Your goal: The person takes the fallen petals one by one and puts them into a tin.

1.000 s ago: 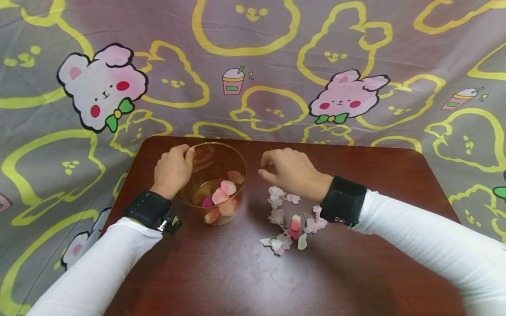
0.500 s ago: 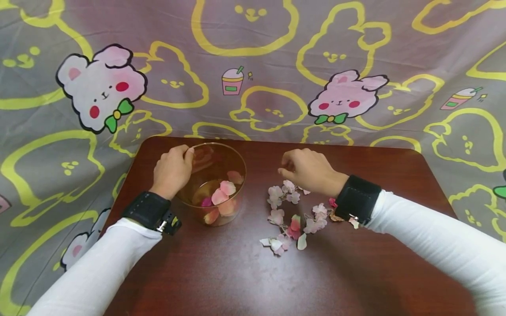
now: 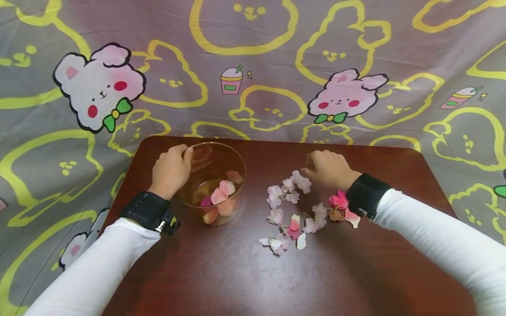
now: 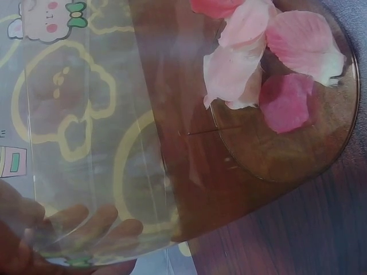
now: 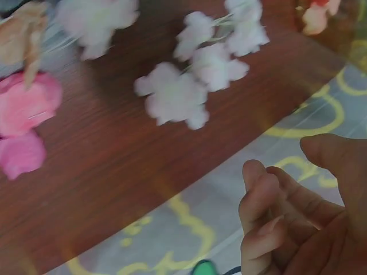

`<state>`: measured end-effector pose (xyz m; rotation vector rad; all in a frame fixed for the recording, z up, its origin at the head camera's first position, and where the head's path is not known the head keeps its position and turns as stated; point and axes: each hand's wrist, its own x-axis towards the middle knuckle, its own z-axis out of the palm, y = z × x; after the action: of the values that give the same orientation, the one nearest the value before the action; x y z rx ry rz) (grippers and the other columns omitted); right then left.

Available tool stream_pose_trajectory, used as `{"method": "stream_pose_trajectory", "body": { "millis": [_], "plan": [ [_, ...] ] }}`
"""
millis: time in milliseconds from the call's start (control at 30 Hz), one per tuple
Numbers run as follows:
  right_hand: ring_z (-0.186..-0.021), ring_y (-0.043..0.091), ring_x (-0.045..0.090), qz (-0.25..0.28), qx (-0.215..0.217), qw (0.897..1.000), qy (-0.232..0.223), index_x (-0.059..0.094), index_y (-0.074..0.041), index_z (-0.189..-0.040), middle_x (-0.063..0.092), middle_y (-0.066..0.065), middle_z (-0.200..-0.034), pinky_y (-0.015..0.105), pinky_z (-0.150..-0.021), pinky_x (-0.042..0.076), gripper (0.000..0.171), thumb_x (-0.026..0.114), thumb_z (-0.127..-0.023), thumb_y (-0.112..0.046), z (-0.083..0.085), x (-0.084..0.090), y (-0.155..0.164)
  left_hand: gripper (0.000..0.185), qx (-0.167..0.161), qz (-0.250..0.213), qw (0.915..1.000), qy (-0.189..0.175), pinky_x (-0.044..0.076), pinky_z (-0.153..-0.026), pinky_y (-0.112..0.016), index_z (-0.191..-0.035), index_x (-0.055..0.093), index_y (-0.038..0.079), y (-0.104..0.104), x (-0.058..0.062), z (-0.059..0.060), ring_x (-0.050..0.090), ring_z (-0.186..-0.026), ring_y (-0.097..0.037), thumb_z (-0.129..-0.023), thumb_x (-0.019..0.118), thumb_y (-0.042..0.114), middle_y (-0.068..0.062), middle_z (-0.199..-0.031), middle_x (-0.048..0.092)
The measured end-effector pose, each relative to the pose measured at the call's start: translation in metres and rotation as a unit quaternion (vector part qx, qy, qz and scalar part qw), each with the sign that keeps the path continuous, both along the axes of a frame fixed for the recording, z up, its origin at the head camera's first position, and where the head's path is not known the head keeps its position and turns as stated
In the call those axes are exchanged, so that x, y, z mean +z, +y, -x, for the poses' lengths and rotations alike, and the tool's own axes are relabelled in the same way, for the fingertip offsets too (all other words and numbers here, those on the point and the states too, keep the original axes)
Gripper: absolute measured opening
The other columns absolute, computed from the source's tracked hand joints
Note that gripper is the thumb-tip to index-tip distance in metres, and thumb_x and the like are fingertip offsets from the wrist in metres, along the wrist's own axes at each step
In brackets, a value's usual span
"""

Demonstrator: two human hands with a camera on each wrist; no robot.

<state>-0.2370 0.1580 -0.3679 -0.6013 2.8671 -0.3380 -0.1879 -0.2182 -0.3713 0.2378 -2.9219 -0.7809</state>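
My left hand [image 3: 171, 171] grips the rim of a clear amber-tinted bowl [image 3: 219, 158], thumb on the inside edge and fingers down the outer wall. Pink, peach and magenta petals [image 4: 304, 46] lie on its bottom. Over the right part of the table my right hand [image 3: 330, 169] hovers with nothing in it; its fingers [image 5: 261, 212] are loosely bent and the thumb stands apart. Below and left of it lies a sprig of pale pink artificial blossoms [image 3: 274, 195] in a loose curve. Deep pink petals [image 3: 338, 199] sit just under the right wrist.
The dark red-brown table [image 3: 245, 272] ends at a cartoon-printed cloth [image 3: 272, 66] hung behind and at the sides. A red-and-pink petal [image 3: 293, 227] and white petals [image 3: 301, 241] lie by the sprig's near end. A dried brown petal [image 3: 336, 214] rests near the right wrist.
My right hand has moved to the right, away from the bowl and across the blossoms, uncovering more of the sprig and the deep pink petals. My left hand and the bowl have stayed put.
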Motion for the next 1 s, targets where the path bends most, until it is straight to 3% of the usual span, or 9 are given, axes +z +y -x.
{"method": "stream_pose_trajectory", "body": {
  "millis": [400, 633, 800, 1000],
  "plan": [
    [-0.071, 0.022, 0.062, -0.030, -0.040, 0.998, -0.031, 0.066, -0.003, -0.109, 0.068, 0.008, -0.082, 0.033, -0.059, 0.048, 0.036, 0.071, -0.092, -0.035, 0.011, -0.023, 0.033, 0.036, 0.002, 0.000, 1.0000, -0.003, 0.045, -0.072, -0.055, -0.095, 0.062, 0.007, 0.000, 0.000, 0.001, 0.064, -0.087, -0.042, -0.109, 0.039, 0.031, -0.017, -0.087, 0.064],
    [-0.064, 0.021, 0.059, -0.076, -0.060, 0.994, -0.041, 0.064, -0.002, -0.096, 0.060, 0.007, -0.071, 0.034, -0.055, 0.043, 0.032, 0.070, -0.092, -0.034, 0.014, -0.038, 0.056, 0.035, 0.001, 0.001, 1.0000, 0.001, 0.044, -0.069, -0.054, -0.095, 0.061, 0.006, -0.001, -0.001, 0.000, 0.064, -0.083, -0.042, -0.109, 0.040, 0.030, -0.017, -0.085, 0.063],
    [-0.064, 0.023, 0.059, -0.103, -0.069, 0.991, -0.048, 0.066, -0.001, -0.095, 0.058, 0.006, -0.066, 0.037, -0.056, 0.045, 0.031, 0.068, -0.092, -0.031, 0.017, -0.051, 0.074, 0.035, -0.001, 0.001, 1.0000, -0.003, 0.044, -0.069, -0.053, -0.098, 0.062, 0.005, 0.000, -0.001, 0.000, 0.064, -0.084, -0.042, -0.109, 0.040, 0.031, -0.018, -0.087, 0.063],
    [-0.070, 0.027, 0.061, -0.120, -0.082, 0.988, -0.055, 0.068, -0.002, -0.091, 0.063, 0.009, -0.071, 0.046, -0.061, 0.049, 0.032, 0.066, -0.092, -0.033, 0.018, -0.059, 0.089, 0.037, -0.004, 0.002, 0.9999, -0.009, 0.044, -0.068, -0.051, -0.104, 0.063, 0.004, 0.001, -0.001, 0.000, 0.062, -0.082, -0.040, -0.110, 0.038, 0.031, -0.018, -0.087, 0.063]
  ]
}}
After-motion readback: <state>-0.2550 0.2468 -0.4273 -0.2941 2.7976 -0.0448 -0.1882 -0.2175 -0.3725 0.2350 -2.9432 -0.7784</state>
